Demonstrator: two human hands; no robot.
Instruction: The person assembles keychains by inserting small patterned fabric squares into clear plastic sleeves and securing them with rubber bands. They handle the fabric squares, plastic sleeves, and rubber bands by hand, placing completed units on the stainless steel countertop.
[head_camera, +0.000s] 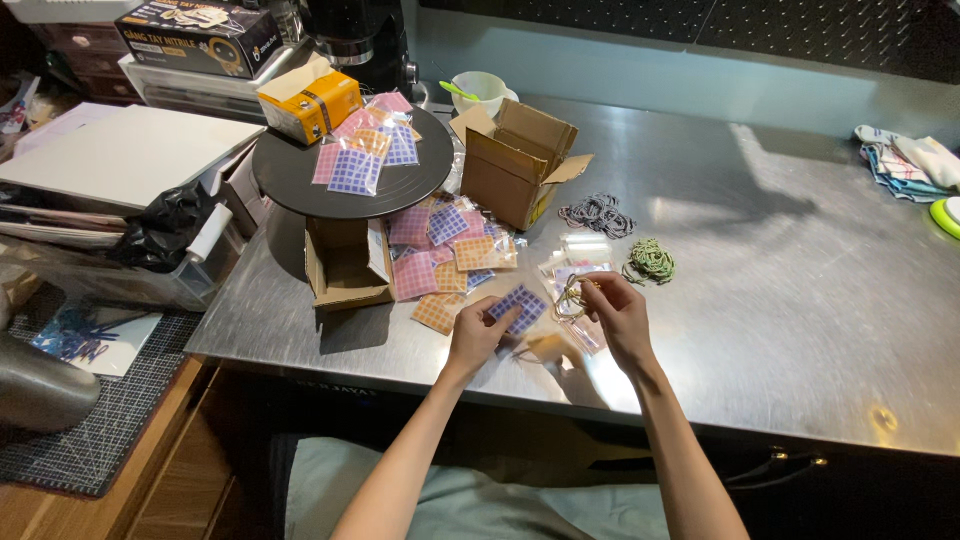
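Steel table | our left hand pinches purple sticker packet, long axis toward 1 o'clock | our right hand at 3 o'clock of it, fingers closed on rubber band | left nearer packet

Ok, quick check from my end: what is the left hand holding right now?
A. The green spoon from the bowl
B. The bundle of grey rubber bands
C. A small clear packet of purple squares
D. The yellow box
C: the left hand pinches a small clear packet of purple squares just above the steel table, beside the right hand, which holds a rubber band.
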